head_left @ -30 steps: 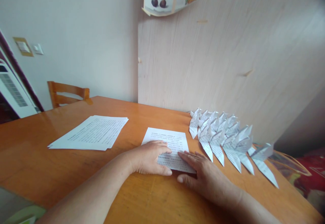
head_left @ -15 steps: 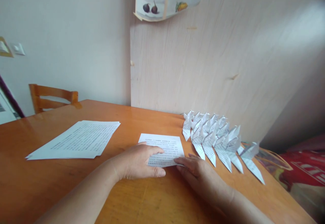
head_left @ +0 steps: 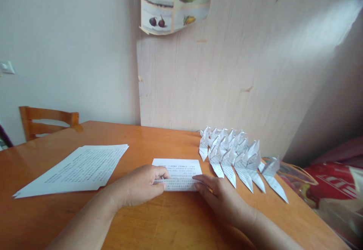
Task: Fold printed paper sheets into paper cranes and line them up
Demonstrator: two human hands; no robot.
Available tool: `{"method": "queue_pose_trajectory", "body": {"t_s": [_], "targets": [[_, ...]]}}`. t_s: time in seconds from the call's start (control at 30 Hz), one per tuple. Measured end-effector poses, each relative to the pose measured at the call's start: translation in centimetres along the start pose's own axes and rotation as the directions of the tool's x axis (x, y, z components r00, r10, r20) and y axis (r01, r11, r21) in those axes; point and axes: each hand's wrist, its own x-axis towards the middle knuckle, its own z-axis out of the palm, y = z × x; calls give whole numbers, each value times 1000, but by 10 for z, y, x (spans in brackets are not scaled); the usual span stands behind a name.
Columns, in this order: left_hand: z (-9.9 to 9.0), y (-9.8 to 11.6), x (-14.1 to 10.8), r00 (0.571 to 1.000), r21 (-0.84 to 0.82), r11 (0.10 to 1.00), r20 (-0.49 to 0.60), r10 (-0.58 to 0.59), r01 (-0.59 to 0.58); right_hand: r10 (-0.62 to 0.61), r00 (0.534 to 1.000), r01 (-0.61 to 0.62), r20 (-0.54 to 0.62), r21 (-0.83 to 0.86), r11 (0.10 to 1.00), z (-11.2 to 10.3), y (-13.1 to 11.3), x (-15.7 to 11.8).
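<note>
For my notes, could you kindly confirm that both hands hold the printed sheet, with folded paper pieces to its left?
Not quite: in the head view, the folded paper pieces are to the right of the printed sheet, which the left hand and right hand do hold.

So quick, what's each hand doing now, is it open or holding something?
Left hand: closed, pinching the left side of the printed sheet.
Right hand: closed, pinching the same sheet's right side.
</note>
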Motion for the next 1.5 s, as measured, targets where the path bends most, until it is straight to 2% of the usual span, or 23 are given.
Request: {"method": "queue_pose_trajectory", "body": {"t_s": [0.23, 0.37, 0.47, 0.53, 0.63, 0.73, 0.87, 0.93, 1.0, 1.13, 1.33, 1.5], "targets": [[-3, 0, -1, 999, -103, 994, -8, -40, 39, 49, 999, -45, -16, 177, 983, 1, 0, 5], [-2, -4, 1, 1000, -123, 992, -25, -17, 14, 100, 995, -92, -21, 258, 962, 3, 4, 7], [-1, -7, 3, 995, -82, 997, -97, -1, -7, 174, 984, -160, -33, 260, 952, 7, 6, 7], [0, -6, 5, 984, 14, 1000, -176, 21, -19, 225, 973, -206, -50, 249, 946, 9, 7, 8], [3, -1, 9, 946, 228, 970, -290, 147, -80, 247, 965, -218, -90, 253, 943, 11, 8, 8], [9, 3, 12, 880, 389, 906, -356, 313, -165, 240, 962, -202, -133, 251, 947, 12, 10, 9], [20, 8, 13, 795, 484, 833, -378, 475, -268, 260, 952, -212, -165, 260, 942, 15, 14, 11], [26, 12, 12, 776, 502, 807, -357, 520, -310, 261, 949, -208, -179, 269, 941, 17, 16, 11], [31, 17, 10, 777, 492, 794, -315, 545, -357, 256, 946, -196, -198, 277, 941, 19, 18, 12], [40, 22, 7, 811, 419, 797, -202, 549, -435, 272, 934, -202, -230, 289, 936, 21, 22, 13], [46, 18, 9, 882, 435, 815, -90, 462, -383, 302, 914, -226, -270, 279, 933, 19, 18, 15], [47, 11, 11, 908, 446, 823, -47, 416, -353, 330, 900, -263, -285, 249, 932, 18, 15, 16]]}}
